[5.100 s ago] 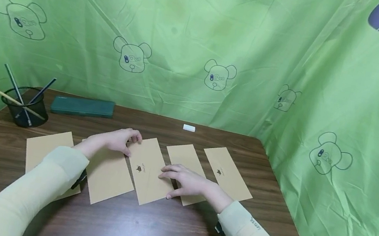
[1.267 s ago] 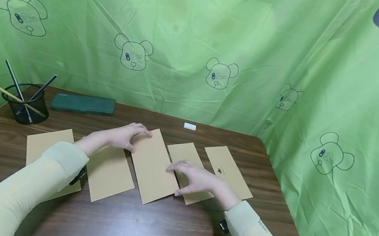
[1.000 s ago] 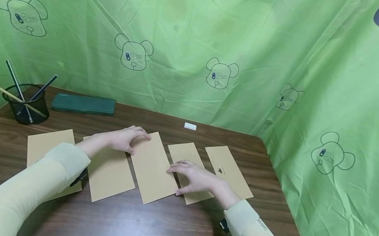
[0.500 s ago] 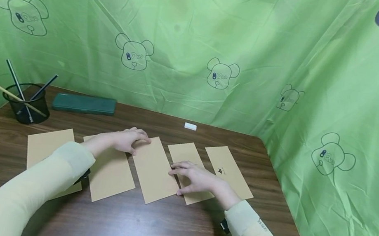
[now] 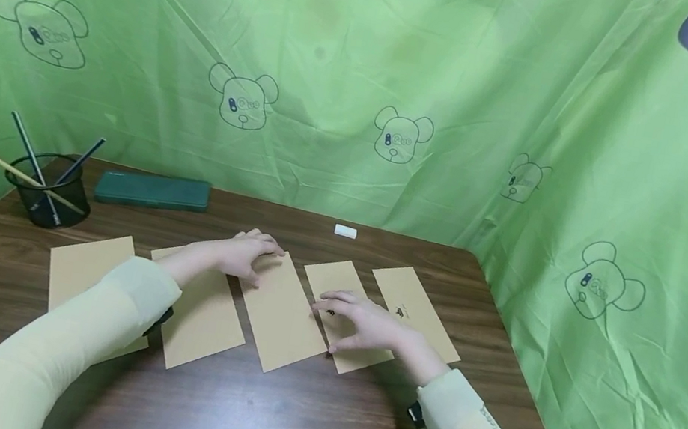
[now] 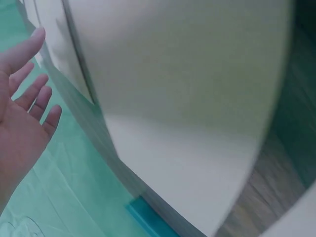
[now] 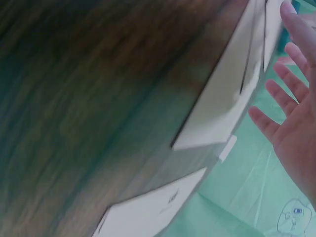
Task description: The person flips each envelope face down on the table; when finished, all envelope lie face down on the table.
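Several kraft-brown paper cards lie in a row on the dark wooden table. Over the far end of the plain middle card (image 5: 284, 326) my left hand (image 5: 244, 255) is spread, thumb and fingertips right at its surface. My right hand (image 5: 366, 324) hovers over the fourth card (image 5: 334, 274), fingers loosely bent, its fingertips near the middle card's right edge. Part of a small dark print shows beside those fingers. The rightmost card (image 5: 418, 318) has a crown-like print facing up. Plain faces show on the second card (image 5: 199, 319) and the leftmost card (image 5: 86, 262), both partly behind my left arm.
A black mesh pen cup (image 5: 51, 200) holding several pencils stands at the back left. Beside it lies a dark green case (image 5: 153, 191). A white eraser (image 5: 345, 231) sits near the back edge. Green printed curtains (image 5: 343, 55) enclose the table's back and sides.
The middle card showed its printed face about five seconds ago and now lies plain side up, its far end lowered. My left hand has shifted slightly right; my right hand has drawn right off that card.
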The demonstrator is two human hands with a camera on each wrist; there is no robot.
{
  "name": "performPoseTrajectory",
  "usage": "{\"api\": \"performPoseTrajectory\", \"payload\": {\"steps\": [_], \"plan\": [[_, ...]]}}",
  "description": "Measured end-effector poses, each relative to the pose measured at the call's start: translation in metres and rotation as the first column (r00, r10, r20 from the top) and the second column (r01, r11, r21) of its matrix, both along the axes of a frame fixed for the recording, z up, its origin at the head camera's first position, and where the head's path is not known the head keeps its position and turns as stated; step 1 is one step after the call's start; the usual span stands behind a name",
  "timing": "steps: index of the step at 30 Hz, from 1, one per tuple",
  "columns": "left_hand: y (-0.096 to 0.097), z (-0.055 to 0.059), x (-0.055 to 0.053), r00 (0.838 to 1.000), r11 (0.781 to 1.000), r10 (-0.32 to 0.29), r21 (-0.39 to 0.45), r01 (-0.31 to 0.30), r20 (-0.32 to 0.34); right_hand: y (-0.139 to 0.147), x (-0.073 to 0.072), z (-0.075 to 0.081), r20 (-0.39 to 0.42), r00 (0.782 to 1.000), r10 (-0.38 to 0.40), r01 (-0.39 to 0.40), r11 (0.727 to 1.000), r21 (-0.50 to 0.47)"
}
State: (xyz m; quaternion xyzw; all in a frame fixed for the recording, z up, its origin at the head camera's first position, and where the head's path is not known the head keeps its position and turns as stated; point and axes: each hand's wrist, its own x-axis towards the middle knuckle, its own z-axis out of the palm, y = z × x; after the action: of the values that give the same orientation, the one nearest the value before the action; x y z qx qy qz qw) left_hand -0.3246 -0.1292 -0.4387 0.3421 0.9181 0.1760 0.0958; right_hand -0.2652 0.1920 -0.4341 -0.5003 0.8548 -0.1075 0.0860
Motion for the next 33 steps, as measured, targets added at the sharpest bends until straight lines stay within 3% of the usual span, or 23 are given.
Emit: {"api": "performPoseTrajectory", "payload": {"steps": [9, 19, 33], "plan": [[0.033, 0.003, 0.004, 0.999, 0.997, -0.016, 0.08, 0.019, -0.036, 0.03, 0.005, 0.008, 0.047, 0.996, -0.074, 0.077, 0.994, -0.08], [0.059, -0.007, -0.003, 0.999, 0.991, -0.04, 0.125, 0.043, -0.021, 0.067, 0.005, 0.002, 0.091, 0.983, -0.159, 0.167, 0.981, -0.094], [0.07, -0.02, -0.011, 1.0, 0.997, -0.001, 0.08, 0.0, 0.021, 0.088, -0.004, -0.018, 0.056, 0.99, -0.131, 0.134, 0.989, -0.064]]}}
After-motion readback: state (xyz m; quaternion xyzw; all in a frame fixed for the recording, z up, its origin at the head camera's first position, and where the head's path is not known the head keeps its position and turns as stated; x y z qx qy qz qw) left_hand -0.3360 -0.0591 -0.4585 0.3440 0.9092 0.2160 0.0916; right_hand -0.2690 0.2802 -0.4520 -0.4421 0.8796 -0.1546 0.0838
